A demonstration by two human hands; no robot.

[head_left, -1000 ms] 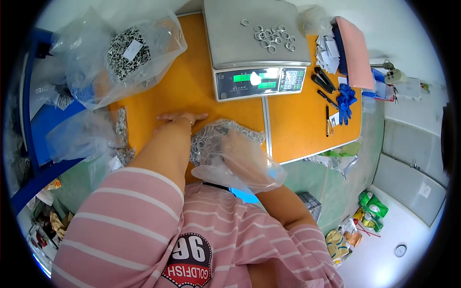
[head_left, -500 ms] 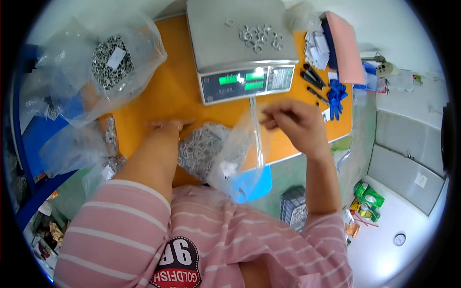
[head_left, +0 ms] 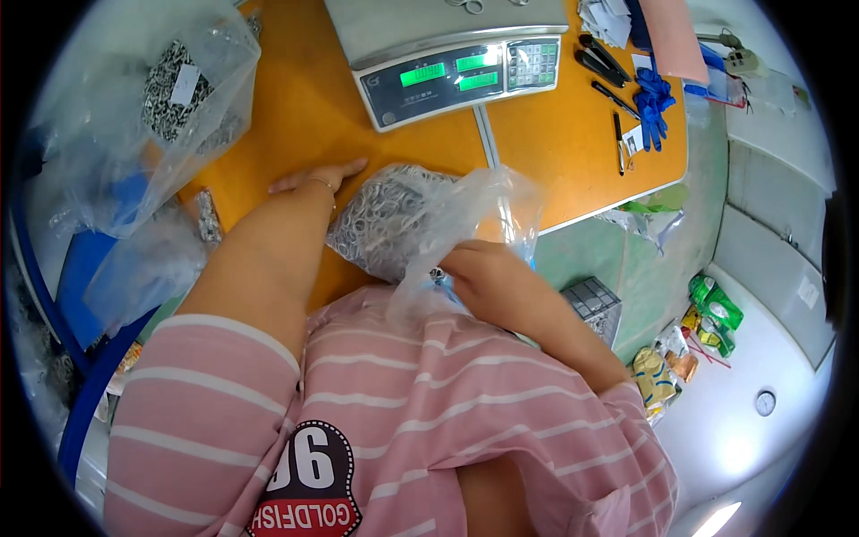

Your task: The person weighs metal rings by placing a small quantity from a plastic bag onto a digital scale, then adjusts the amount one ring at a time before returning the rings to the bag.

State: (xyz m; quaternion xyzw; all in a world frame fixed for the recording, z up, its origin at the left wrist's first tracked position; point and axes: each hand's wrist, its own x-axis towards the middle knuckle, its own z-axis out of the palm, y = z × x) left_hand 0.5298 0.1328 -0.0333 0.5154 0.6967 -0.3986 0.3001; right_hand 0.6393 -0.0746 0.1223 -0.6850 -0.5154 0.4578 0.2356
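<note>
A clear plastic bag (head_left: pixel 523 199) filled with silvery metal rings (head_left: pixel 394 219) lies at the table's near edge, close against my shirt. Its loose mouth spreads to the right. My right hand (head_left: pixel 488 277) is at this loose plastic, fingers curled together. A few shiny rings (head_left: pixel 437 275) show at its fingertips; the plastic partly covers them. My left hand (head_left: pixel 322 176) lies on the orange table (head_left: pixel 295 89) just left of the filled bag, fingers stretched out, holding nothing. Beyond the bag stands a counting scale (head_left: pixel 456 76) with lit green displays, and a few rings (head_left: pixel 470 5) on its plate.
At left is another clear bag (head_left: pixel 237 72) with small metal parts and a white label. Black pens (head_left: pixel 617 143), blue gloves (head_left: pixel 655 103) and white paper slips (head_left: pixel 608 20) lie at the table's right. A grey crate (head_left: pixel 592 300) stands on the floor.
My right hand has come down and toward me, from near the scale to the bag's loose mouth. The view has shifted, so the scale sits higher. My left hand stays on the table.
</note>
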